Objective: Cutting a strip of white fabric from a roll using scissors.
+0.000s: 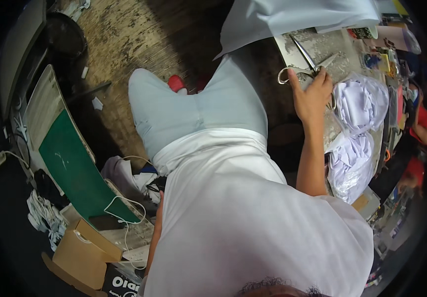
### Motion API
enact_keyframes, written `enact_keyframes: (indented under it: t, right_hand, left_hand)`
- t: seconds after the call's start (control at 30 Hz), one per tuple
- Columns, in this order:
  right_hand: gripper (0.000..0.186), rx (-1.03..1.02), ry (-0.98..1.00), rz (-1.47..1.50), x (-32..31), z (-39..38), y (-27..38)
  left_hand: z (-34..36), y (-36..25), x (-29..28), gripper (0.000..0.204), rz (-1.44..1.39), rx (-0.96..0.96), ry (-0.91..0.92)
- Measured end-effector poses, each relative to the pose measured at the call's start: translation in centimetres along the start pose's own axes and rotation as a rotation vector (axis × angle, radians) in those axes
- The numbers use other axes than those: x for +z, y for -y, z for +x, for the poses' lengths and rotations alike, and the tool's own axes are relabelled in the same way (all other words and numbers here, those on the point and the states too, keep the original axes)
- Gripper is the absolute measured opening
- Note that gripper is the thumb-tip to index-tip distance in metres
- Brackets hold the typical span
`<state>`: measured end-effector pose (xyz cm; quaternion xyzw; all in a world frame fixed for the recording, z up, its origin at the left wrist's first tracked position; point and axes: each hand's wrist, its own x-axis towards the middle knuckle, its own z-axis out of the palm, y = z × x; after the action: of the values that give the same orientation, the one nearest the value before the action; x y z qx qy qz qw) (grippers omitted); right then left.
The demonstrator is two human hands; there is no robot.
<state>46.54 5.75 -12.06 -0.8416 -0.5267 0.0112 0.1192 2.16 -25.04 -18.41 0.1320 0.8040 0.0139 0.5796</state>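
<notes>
Scissors [310,61]: on the person's right, over the speckled counter [330,45], blades spread in a V and pointing away from the body; I can't tell whether they rest on the top or are lifted.
Right hand [313,96]: gripping the scissors, thumb by the left loop, fingers curled near the joint.
Left hand [160,200]: down at the person's side, mostly hidden by the white shirt [223,198]; I can't tell whether it is open or closed.
Metal: shiny and stiff, so I'd expect some weight, a hard feel and a little slip if the palm is damp; not fragile.
Loops: the best place to take hold, thumb through one and fingers through the other; the spread blades look sharp and are best left alone.
White cloth [292,20]: draped just beyond the blades, over the counter's far end; soft and floppy, easy to snag on a point.
Plastic bags [359,104]: clear, stuffed with pale fabric, just right of the wrist; likely light, soft and slippery.
</notes>
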Motion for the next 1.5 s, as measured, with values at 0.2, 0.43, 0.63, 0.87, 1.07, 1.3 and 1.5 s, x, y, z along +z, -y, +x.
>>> enact_keyframes:
  t: [0.2, 0.43, 0.63, 0.87, 1.07, 1.3, 1.5]
  right_hand:
    - [0.104, -0.016, -0.065, 0.037, -0.4, -0.5, -1.1]
    - [0.091, -0.108, -0.068, -0.021, -2.3, -2.4, -2.4]
    - [0.086, -0.020, 0.074, 0.037, -5.3, -2.7, -3.1]
    - [0.072, 0.027, 0.154, 0.121, -6.6, -4.2, -5.3]
    - [0.062, 0.076, 0.019, 0.227, -7.1, -5.6, -4.6]
    - [0.046, 0.082, 0.169, 0.195, -8.2, -5.3, -4.5]
    - [0.048, 0.178, 0.286, 0.143, -9.7, -4.6, -4.2]
  left_hand:
    - [-0.6, 0.8, -0.4, 0.086, 0.101, 0.021, -0.016]
    - [-1.1, 1.4, -1.6, 0.080, 0.210, 0.022, -0.028]
    - [-2.3, -0.9, -2.7, 0.076, 0.384, 0.031, -0.007]
    - [-6.3, -21.1, -4.5, 0.069, 0.858, 0.392, -0.013]
    - [1.4, -45.0, 3.3, 0.041, 0.154, 1.231, 0.316]
    - [9.1, -63.3, 16.5, 0.105, -0.029, 1.194, 0.768]
    - [10.5, -62.1, 17.1, 0.054, 0.279, 1.207, 0.668]
